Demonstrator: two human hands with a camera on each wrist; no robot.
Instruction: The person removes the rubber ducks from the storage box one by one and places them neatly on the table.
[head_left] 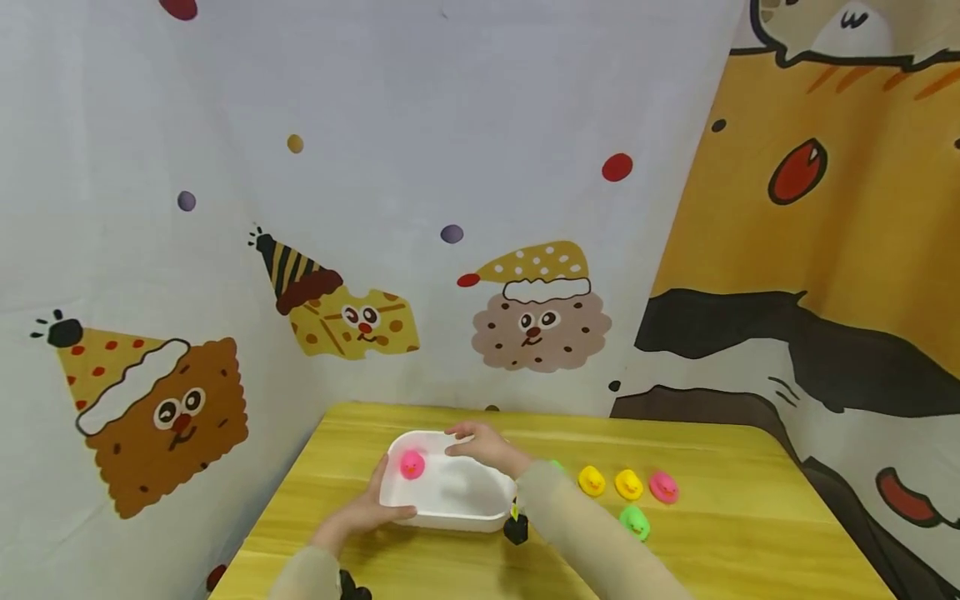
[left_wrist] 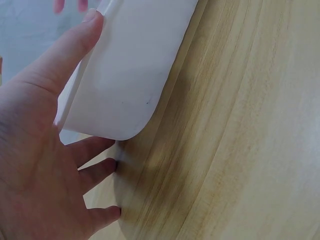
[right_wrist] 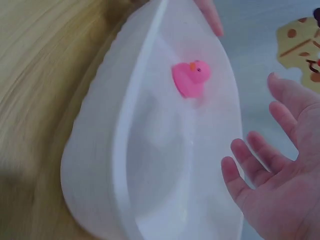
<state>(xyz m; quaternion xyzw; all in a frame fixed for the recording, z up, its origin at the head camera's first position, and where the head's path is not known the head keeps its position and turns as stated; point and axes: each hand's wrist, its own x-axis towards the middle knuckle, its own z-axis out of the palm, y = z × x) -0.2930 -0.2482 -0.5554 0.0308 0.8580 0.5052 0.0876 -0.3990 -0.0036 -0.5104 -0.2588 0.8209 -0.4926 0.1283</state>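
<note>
A white plastic basin (head_left: 459, 522) stands on the table, and one pink rubber duck (head_left: 412, 464) sits inside near its left end. My left hand (head_left: 367, 507) holds the basin's left end. In the left wrist view its thumb lies along the rim, and the other fingers reach around the end wall. Over the basin's far right side hovers my right hand (head_left: 483, 447), with nothing in its grasp. The right wrist view shows that hand (right_wrist: 280, 185) with fingers spread and loosely bent beside the rim, away from the pink duck (right_wrist: 192, 79).
To the right of the basin lie two yellow ducks (head_left: 591, 481), another pink duck (head_left: 664, 487) and a green duck (head_left: 634, 522). A second green duck (head_left: 556, 464) is mostly hidden behind the right sleeve. A cartoon-printed cloth (head_left: 450, 167) hangs behind the wooden table (head_left: 735, 533).
</note>
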